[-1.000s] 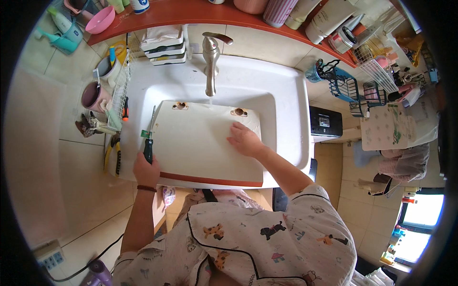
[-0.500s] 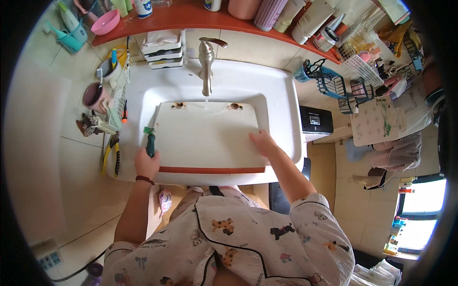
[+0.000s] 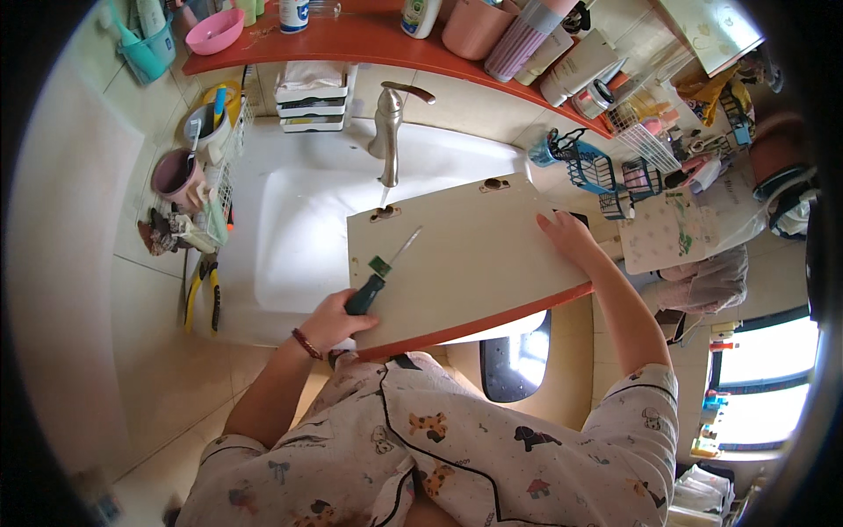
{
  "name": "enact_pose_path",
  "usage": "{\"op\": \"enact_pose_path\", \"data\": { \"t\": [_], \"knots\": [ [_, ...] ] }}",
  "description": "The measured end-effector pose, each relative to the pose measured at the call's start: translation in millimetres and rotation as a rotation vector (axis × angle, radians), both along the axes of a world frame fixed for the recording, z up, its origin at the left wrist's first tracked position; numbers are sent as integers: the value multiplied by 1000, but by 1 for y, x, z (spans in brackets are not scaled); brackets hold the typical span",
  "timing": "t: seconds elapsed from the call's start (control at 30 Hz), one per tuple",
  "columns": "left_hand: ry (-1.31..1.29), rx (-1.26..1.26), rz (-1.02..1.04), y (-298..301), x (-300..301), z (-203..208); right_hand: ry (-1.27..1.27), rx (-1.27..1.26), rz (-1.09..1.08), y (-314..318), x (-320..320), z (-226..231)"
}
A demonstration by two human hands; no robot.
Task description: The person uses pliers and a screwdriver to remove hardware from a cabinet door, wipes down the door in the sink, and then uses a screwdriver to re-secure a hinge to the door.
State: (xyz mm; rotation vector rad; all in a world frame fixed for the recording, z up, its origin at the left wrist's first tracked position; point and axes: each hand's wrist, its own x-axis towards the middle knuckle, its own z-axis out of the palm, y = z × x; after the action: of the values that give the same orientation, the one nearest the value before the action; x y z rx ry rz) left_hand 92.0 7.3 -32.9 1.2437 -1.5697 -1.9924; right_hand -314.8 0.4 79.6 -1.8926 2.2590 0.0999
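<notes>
Nearest the camera, the left hand [image 3: 332,321] has its fingers wrapped around the dark green handle of a screwdriver [image 3: 379,277], whose thin metal shaft lies flat on the pale face of a cabinet door panel [image 3: 474,259] and points up toward the faucet. The same hand presses at the panel's near left corner, by its red-orange lower edge. The panel lies tilted across the right half of the white sink [image 3: 299,220], with two metal hinge fittings along its far edge. The right hand [image 3: 569,239] rests on the panel's right side, fingers spread open and flat against it, with the thumb at the edge; it grips nothing else. On the surface left of the sink lie yellow-handled pliers [image 3: 203,294], and farther back stands a purple cup [image 3: 176,173]. Beyond the panel a metal faucet [image 3: 388,123] rises at the back of the sink. Behind it a red-orange shelf [image 3: 351,39] carries a pink bowl [image 3: 215,31] and assorted bottles and cups.
</notes>
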Motion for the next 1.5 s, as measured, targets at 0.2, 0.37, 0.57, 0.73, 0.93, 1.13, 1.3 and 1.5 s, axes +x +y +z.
{"op": "enact_pose_path", "data": {
  "t": [0.2, 0.37, 0.57, 0.73, 0.93, 1.13, 1.3, 1.5],
  "knots": [
    [45, 54, -171, 12, -36, 5, -22, 47, -245, -3, -50, -60],
    [26, 30, -104, 42, -58, -8, -87, 86, -358, -9, -38, -57],
    [66, 178, -81, 91, -121, -11, 24, -38, -127, -52, -86, -117],
    [329, 444, 177, 122, -173, -21, 57, 12, -201, -77, -75, -119],
    [381, 353, 365, 127, -182, 0, 76, 43, -68, -98, -86, -65],
    [528, 465, 441, 112, -201, -4, 439, -6, -96, -106, -31, 44],
    [632, 535, 332, 101, -209, -18, 608, -73, -181, -109, -29, 62],
    [673, 510, 272, 120, -214, -1, 607, 46, -164, -106, -42, 64]
  ]
}}
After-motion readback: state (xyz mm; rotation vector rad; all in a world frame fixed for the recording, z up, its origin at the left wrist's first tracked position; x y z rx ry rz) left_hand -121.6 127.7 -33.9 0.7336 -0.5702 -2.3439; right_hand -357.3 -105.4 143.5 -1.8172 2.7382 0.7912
